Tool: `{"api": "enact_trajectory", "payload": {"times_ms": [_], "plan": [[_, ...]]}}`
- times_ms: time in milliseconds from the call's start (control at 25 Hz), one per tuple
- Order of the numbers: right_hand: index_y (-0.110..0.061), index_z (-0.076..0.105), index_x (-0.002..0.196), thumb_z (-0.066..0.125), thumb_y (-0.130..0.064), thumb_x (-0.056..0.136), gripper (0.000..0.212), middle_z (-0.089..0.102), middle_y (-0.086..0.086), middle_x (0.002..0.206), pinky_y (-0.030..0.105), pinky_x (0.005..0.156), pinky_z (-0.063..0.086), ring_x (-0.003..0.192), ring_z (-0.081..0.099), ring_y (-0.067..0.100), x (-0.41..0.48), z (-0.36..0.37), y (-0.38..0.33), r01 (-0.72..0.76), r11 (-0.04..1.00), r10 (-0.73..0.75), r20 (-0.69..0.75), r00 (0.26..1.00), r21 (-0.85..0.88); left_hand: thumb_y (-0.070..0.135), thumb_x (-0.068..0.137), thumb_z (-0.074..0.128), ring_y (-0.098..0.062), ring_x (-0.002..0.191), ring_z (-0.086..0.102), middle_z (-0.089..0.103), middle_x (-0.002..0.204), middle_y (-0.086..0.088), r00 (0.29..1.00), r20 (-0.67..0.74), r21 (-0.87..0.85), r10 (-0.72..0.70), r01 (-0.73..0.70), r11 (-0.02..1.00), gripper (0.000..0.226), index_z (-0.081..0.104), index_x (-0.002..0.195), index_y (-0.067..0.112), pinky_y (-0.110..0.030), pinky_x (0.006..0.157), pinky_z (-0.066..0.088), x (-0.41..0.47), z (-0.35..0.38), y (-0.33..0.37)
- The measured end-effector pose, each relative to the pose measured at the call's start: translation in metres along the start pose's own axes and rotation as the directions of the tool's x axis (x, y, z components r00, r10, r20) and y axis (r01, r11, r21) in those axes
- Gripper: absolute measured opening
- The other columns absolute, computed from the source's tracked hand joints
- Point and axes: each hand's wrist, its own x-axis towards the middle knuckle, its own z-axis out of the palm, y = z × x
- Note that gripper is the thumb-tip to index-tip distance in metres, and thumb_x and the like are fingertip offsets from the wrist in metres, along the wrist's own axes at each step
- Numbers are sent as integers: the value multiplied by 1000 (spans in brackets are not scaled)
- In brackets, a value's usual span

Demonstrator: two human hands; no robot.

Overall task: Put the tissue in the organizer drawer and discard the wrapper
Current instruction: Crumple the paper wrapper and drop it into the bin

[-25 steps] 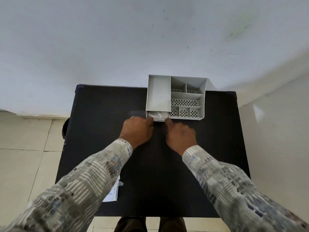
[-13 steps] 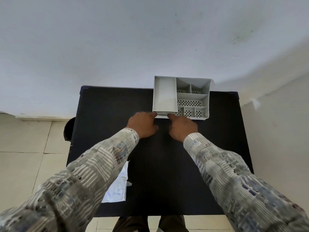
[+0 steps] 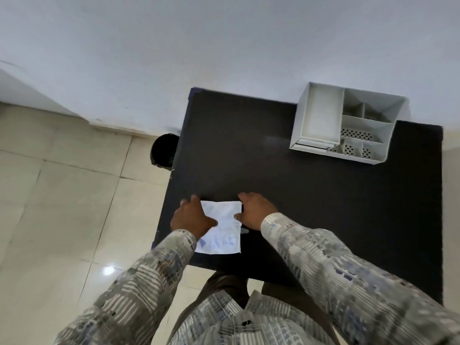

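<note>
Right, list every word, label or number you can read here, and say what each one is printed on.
Flat white plastic wrapper with blue print on the black table: markings there, too blurred to read.
Grey plastic compartment organizer: no text visible.
Person's patterned shirt sleeves: pattern only, no lettering.
Nothing else in view carries legible text.

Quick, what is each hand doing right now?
Left hand: open, fingers spread, resting on the wrapper's left edge.
Right hand: open, touching the wrapper's right edge; not gripping it.
</note>
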Motion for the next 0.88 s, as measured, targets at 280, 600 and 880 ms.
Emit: {"api": "enact_trajectory", "payload": {"times_ms": [280,600,880], "plan": [[-12,75,124,72,-19,96,29,76,9,123,39,98,58,111,72,28,-4,40,-46,-61,931,-7,185,983,360,38,78,84,-35,135,54,53,151,-16,995,-92,-255,24,-47,966,82,51,149,15,-47,113,46,-31,49,-31],[-14,72,131,57,-7,105,30,75,17,127,46,95,61,110,74,29,-89,-29,-56,-41,474,-292,202,935,879,2,92,70,-36,107,76,78,116,-15,981,-14,-997,196,-28,68,35,73,123,17,-44,81,64,-87,11,-20],[-34,76,120,82,-23,89,34,78,-9,117,32,94,60,115,72,9,-148,-76,-41,411,577,-375,-219,901,706,16,109,52,-17,80,75,73,98,-9,991,-115,-827,-72,-135,-546,21,66,119,4,-28,65,65,-164,-63,-10]]}}
